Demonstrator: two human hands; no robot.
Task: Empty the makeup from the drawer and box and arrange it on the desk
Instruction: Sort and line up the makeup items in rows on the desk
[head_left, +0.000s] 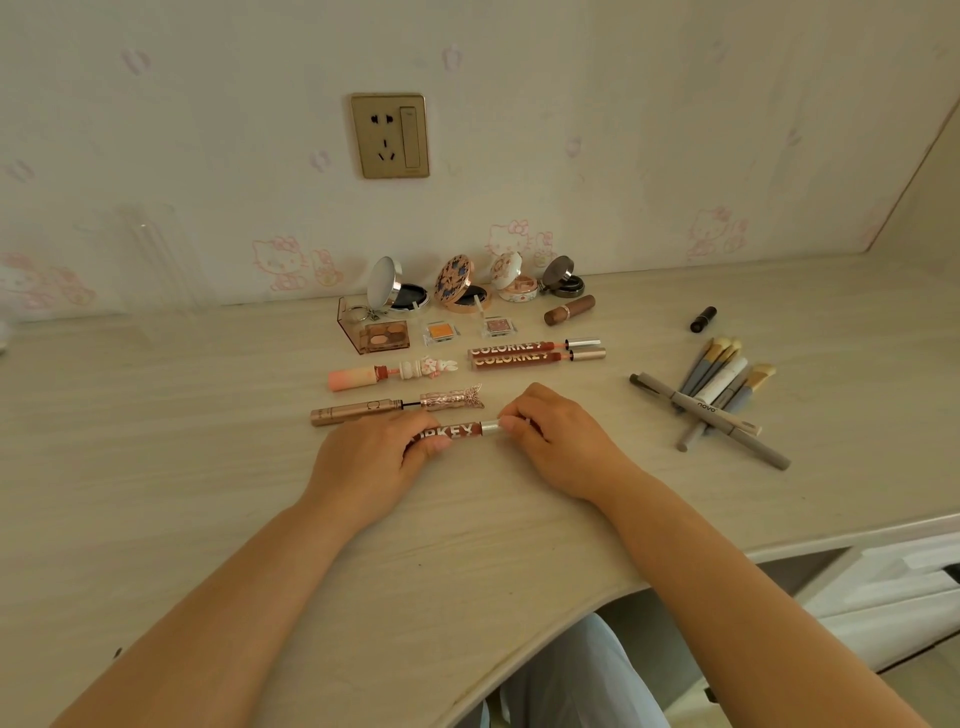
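Partly hidden lip gloss tube between left hand and right hand.

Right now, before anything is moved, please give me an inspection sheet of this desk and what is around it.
Surface: pale wood-grain desk, curved front edge.
Job's things: red Colorkey lip-gloss tube held lying on the desk; two more Colorkey tubes side by side behind; four open round compacts in a row by the wall; three small eyeshadow pans.
Clutter: loose heap of grey brushes and pens at right; black lipstick lying apart.
Grippers: left hand grips the tube's body; right hand pinches its silver cap.
Cables: nothing seen.
Surroundings: gold wall socket; cartoon-cat wallpaper; white drawer unit at right.
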